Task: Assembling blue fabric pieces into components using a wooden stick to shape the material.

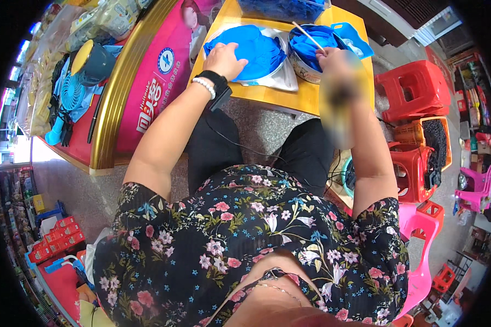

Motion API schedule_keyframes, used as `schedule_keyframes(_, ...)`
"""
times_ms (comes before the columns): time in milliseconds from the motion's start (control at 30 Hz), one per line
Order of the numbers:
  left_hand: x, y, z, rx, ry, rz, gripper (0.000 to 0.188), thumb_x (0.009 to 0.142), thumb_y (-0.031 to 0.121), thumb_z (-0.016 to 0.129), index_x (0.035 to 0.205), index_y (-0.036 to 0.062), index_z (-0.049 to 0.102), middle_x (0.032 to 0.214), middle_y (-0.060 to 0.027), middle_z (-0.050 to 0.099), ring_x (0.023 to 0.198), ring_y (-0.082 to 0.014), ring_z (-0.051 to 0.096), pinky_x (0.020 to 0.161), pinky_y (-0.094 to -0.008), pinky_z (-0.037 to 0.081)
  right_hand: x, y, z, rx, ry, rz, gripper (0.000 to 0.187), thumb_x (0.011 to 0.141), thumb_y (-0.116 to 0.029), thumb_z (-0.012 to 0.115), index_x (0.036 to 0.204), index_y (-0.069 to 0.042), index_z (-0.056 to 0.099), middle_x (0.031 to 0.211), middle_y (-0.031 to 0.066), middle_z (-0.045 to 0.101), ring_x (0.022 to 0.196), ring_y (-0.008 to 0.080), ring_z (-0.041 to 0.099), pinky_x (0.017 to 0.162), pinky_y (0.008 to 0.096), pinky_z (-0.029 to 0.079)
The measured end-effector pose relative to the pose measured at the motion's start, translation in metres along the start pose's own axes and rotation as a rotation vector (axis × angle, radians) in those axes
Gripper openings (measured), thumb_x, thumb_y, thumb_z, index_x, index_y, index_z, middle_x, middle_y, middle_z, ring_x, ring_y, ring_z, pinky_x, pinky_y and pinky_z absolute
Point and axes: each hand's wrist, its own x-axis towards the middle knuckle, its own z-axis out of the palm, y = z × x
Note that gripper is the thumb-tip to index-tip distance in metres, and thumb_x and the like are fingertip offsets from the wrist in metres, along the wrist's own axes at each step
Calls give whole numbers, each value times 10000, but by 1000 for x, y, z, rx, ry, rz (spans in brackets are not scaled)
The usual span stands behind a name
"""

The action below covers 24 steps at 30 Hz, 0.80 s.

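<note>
My left hand rests on the left edge of a pile of thin blue pieces, its fingers bent and apart, with nothing visible in them. The pile lies on a round white dish, partly over a white cloth. My right hand is closed round one end of a thin pale stick, partly blurred. The stick slants up and left over a round patterned tin that holds more blue pieces. Whether the stick touches them, I cannot tell.
A yellow table carries these things. Behind the pile stands a clear tub of blue pieces; a blue plastic basket sits at the right. A gold-edged pink counter borders the left. Red stools stand at the right.
</note>
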Motion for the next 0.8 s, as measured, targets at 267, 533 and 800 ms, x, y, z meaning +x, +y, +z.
schedule_keyframes(267,20,2,7,220,-77,-165,559,741,348,707,1205,102,516,1193,-158,551,1095,-324,541,910,-423,442,1,7,-3,-64,-68,8,260,821,-234,500,977,-137,684,956,185,643,907,368,609,797,435,490)
schedule_keyframes(533,22,-12,14,10,162,-125,372,802,358,609,1054,85,618,1053,-178,622,982,-352,586,829,-438,469,-78,24,-25,279,201,56,235,856,-287,557,914,-99,687,729,193,621,699,361,615,610,425,473)
schedule_keyframes(800,12,-21,-1,-453,196,-76,296,850,296,574,932,14,614,843,-158,654,715,-283,636,646,-377,513,-112,25,26,-34,-84,-20,258,854,-271,495,1027,-169,657,806,192,645,775,367,626,696,474,495)
